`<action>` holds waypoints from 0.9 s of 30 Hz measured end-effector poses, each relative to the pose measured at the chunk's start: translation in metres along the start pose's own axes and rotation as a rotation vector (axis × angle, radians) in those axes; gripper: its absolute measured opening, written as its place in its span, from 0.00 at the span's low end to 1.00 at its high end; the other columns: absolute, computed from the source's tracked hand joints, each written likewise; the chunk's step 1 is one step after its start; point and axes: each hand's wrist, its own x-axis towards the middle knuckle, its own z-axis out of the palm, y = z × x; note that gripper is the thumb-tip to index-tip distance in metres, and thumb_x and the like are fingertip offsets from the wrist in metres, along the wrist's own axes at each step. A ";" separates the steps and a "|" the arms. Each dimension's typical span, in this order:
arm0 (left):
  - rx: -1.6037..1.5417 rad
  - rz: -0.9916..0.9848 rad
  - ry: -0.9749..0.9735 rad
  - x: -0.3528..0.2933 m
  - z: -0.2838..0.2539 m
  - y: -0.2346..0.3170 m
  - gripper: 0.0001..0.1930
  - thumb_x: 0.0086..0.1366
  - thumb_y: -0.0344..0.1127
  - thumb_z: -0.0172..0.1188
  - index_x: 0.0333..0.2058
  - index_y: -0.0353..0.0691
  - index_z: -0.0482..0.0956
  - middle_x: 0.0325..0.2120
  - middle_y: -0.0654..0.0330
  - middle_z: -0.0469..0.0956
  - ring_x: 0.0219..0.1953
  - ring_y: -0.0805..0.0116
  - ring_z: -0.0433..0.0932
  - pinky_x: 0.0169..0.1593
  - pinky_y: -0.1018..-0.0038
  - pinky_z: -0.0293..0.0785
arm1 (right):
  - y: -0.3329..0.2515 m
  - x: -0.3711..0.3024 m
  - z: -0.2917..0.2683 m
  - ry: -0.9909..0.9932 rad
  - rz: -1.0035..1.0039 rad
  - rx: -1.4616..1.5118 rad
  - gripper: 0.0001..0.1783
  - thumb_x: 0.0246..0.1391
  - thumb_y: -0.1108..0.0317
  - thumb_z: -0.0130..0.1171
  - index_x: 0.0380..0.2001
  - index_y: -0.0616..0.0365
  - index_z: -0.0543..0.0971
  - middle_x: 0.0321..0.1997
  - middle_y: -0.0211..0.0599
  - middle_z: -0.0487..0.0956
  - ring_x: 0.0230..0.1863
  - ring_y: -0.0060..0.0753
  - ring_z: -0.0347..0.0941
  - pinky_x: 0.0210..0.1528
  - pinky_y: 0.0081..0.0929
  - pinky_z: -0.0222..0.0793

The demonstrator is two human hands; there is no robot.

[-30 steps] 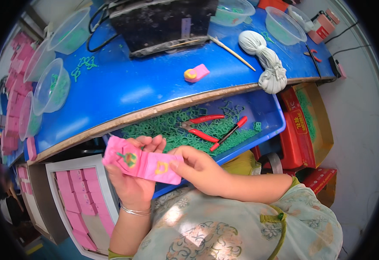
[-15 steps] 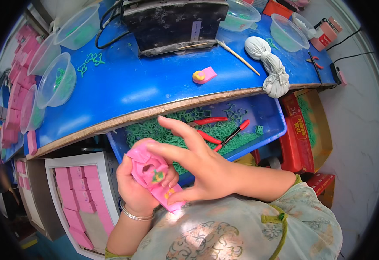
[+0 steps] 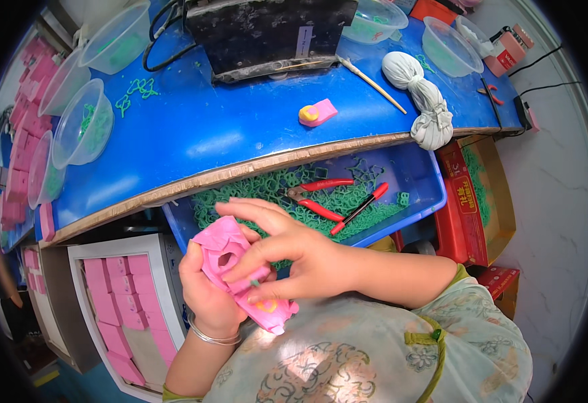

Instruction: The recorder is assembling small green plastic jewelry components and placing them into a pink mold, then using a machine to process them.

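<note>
My left hand [image 3: 210, 295] is wrapped around a pink rubber mould [image 3: 214, 235] held in front of my belly. An oval dark hole shows in its upper face, and a yellow mark lies lower down. Over the mould, my right hand [image 3: 307, 258] has its thumb and index finger closed on a pink part of it, the other fingers raised. A small green spot shows beside the thumb tip. Whether the pinched part is separate from the mould I cannot tell.
Below the bench edge, a blue tray [image 3: 435, 195] holds many green pieces, red-handled pliers [image 3: 324, 185] and a red-black pen [image 3: 361, 208]. On the blue bench [image 3: 206, 141] are a small pink-and-yellow block [image 3: 318, 113], a wooden-handled brush [image 3: 374, 85], a tied cloth bundle [image 3: 418, 101] and clear bowls [image 3: 82, 124].
My right hand has drawn in, its thumb and index finger closing on the mould. The green patch near the hole is now a small spot by the thumb. The lower pink end has shifted.
</note>
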 end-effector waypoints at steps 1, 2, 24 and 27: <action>0.044 0.046 0.122 0.003 0.004 0.001 0.31 0.61 0.59 0.32 0.38 0.34 0.70 0.25 0.56 0.73 0.22 0.66 0.71 0.25 0.71 0.67 | -0.002 -0.003 0.003 -0.003 0.001 0.003 0.15 0.37 0.71 0.65 0.34 0.48 0.79 0.64 0.50 0.52 0.65 0.56 0.44 0.61 0.45 0.47; 0.088 0.092 0.244 0.004 0.006 0.002 0.31 0.60 0.59 0.32 0.37 0.34 0.70 0.24 0.56 0.73 0.22 0.65 0.72 0.25 0.70 0.68 | -0.003 -0.007 0.005 0.018 -0.048 -0.108 0.17 0.36 0.71 0.65 0.35 0.47 0.79 0.64 0.50 0.52 0.65 0.57 0.45 0.61 0.46 0.48; -0.141 0.050 0.081 0.003 0.010 0.006 0.28 0.63 0.55 0.32 0.34 0.35 0.70 0.33 0.47 0.72 0.30 0.61 0.73 0.30 0.68 0.71 | -0.002 -0.013 0.019 0.315 0.194 0.574 0.06 0.56 0.73 0.51 0.34 0.64 0.73 0.32 0.38 0.76 0.32 0.26 0.75 0.34 0.18 0.71; -0.136 0.062 0.171 0.004 0.019 0.007 0.28 0.63 0.56 0.32 0.35 0.35 0.70 0.32 0.47 0.72 0.28 0.61 0.73 0.26 0.68 0.71 | -0.001 -0.013 0.025 0.371 0.318 0.783 0.07 0.58 0.70 0.49 0.34 0.65 0.70 0.30 0.41 0.76 0.30 0.27 0.75 0.34 0.20 0.71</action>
